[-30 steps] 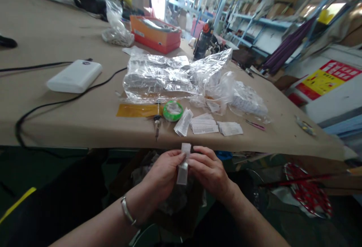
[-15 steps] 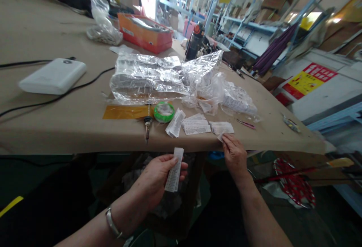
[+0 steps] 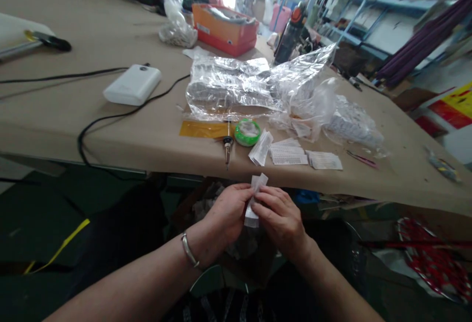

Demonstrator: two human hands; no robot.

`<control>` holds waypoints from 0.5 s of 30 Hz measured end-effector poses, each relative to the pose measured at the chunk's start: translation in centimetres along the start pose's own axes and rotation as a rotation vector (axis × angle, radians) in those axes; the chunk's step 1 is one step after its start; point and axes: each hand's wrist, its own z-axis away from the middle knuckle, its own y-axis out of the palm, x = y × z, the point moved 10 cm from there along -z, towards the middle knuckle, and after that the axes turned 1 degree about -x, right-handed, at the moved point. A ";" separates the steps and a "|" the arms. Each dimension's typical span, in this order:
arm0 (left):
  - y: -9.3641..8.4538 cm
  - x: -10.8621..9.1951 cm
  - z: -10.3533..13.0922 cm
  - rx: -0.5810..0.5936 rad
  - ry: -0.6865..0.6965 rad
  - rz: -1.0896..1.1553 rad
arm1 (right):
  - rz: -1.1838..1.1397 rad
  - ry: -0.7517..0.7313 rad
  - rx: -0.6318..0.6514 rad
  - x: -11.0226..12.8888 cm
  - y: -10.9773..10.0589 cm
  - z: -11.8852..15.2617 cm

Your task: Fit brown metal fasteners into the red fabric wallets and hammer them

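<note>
In the head view, the left hand [image 3: 229, 212] pinches thin paper strips [image 3: 252, 219] at lower centre; the right hand's [image 3: 283, 219] fingers close in on them. A loose pinch could let the overlapping strips slide apart and drop.

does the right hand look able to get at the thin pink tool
Likely yes: the right hand is near the table edge, and nothing seems to block the thin pink tool from that side. Its fingers are at the white strips, so it may have to leave those first.
</note>
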 end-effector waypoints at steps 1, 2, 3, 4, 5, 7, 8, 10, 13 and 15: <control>-0.4 -0.2 0.0 -0.031 0.012 0.009 | -0.003 -0.011 0.009 0.1 0.4 0.1; -0.8 -0.3 0.0 -0.063 0.017 0.014 | -0.009 -0.023 0.019 0.2 0.6 0.1; -1.2 -0.3 0.0 -0.088 0.013 0.015 | -0.015 -0.039 0.028 0.3 0.7 0.2; -1.4 -0.2 0.0 -0.104 0.009 0.013 | -0.019 -0.053 0.036 0.5 0.8 0.2; -1.5 -0.2 0.0 -0.109 0.006 0.013 | -0.020 -0.064 0.046 0.6 0.8 0.2; -1.4 -0.1 0.0 -0.093 0.010 0.016 | -0.011 -0.072 0.066 0.7 0.8 0.1; -1.3 -0.1 0.0 -0.079 0.016 0.019 | -0.004 -0.072 0.076 0.7 0.9 0.1; -1.3 -0.2 0.0 -0.070 0.041 0.023 | 0.005 -0.073 0.097 0.8 1.0 0.1; -1.5 -0.5 0.1 -0.078 0.085 0.021 | 0.011 -0.088 0.109 0.9 1.1 0.1; -1.5 -0.4 0.2 -0.072 0.081 0.027 | 0.014 -0.096 0.109 1.0 1.2 0.0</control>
